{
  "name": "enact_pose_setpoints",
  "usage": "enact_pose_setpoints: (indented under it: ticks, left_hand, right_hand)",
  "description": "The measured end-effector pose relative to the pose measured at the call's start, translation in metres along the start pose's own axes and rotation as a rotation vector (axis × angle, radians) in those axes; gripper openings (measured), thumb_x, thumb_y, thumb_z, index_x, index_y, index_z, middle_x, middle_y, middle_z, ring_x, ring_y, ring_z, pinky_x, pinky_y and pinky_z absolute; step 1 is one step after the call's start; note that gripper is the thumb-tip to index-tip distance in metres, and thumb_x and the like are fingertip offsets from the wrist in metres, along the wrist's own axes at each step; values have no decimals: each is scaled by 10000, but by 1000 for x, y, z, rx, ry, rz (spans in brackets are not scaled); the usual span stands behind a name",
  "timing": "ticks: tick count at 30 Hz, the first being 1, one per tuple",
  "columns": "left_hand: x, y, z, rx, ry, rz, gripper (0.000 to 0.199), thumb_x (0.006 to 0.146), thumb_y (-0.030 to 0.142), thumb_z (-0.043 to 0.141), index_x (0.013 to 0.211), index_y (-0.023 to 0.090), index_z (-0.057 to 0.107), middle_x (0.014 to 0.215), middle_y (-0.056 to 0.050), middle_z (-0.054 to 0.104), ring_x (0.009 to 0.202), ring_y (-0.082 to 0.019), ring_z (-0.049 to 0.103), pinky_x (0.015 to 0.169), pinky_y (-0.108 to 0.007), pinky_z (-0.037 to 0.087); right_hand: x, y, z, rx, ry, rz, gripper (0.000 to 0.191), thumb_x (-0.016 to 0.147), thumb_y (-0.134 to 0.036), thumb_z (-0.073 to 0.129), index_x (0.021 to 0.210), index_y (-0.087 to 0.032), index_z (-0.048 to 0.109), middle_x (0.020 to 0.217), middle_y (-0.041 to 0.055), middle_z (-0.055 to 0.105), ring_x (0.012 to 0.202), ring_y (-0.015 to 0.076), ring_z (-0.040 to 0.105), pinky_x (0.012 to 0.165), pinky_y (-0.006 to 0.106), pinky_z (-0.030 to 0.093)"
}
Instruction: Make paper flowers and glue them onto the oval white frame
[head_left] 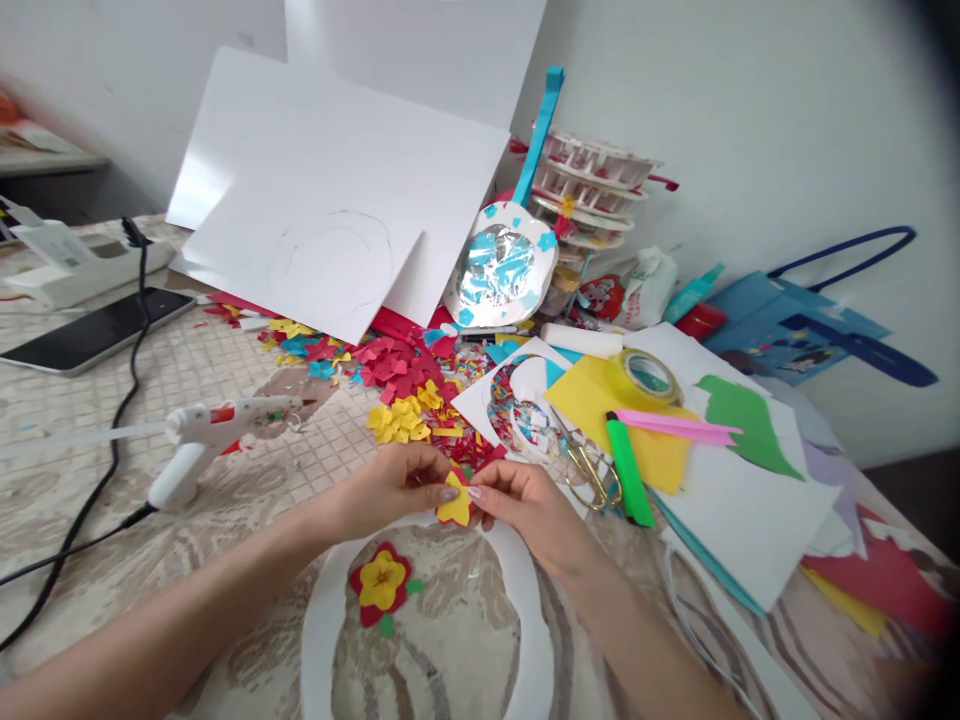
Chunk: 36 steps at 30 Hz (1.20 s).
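Between my two hands is a small yellow and red paper flower. The fingertips of my left hand pinch its left side, and those of my right hand pinch its right side. Just below them lies a white paper ring on the patterned tablecloth, its top edge partly hidden by my hands. Within the ring's opening, toward its upper left, is another red and yellow paper flower with green leaf pieces beside it.
A white glue gun with its cord lies at the left, near a black phone. Yellow paper cutouts and red ones pile beyond my hands. Scissors, a green marker and a tape roll rest on papers at the right.
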<state>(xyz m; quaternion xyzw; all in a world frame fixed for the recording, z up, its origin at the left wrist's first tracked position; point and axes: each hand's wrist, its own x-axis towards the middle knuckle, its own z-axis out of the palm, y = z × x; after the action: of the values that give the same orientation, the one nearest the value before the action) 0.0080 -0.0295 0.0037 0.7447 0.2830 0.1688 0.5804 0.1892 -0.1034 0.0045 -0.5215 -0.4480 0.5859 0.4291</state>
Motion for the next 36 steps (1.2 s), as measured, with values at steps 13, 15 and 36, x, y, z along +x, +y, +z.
enact_pose_setpoints:
  ticks: [13,15,36]
  left_hand:
    - [-2,6,15,336,386,208,169,840,143,549,863,217,700,820,-14,636,752,-129,572,684,-234,428]
    - [-2,5,16,339,393,214,170,846,152,546,868,220,701,829,-14,637,754,-129,574,691,-234,432]
    - [-1,4,20,592,411,268,193,879,152,480,851,165,670,832,-56,618,807,-177,551,746,-301,451]
  right_hand:
    - [-5,-1,15,-551,368,-320,144,815,-187,522,831,-142,658,745,48,679,650,160,615,620,257,475]
    - [-5,1,17,-639,395,-379,153,818,-162,509,842,-143,658,751,51,678,648,160,616,617,256,473]
    - [-1,17,24,-1008,430,-629,176,881,-99,459,883,-178,617,800,55,652,749,182,596,715,296,471]
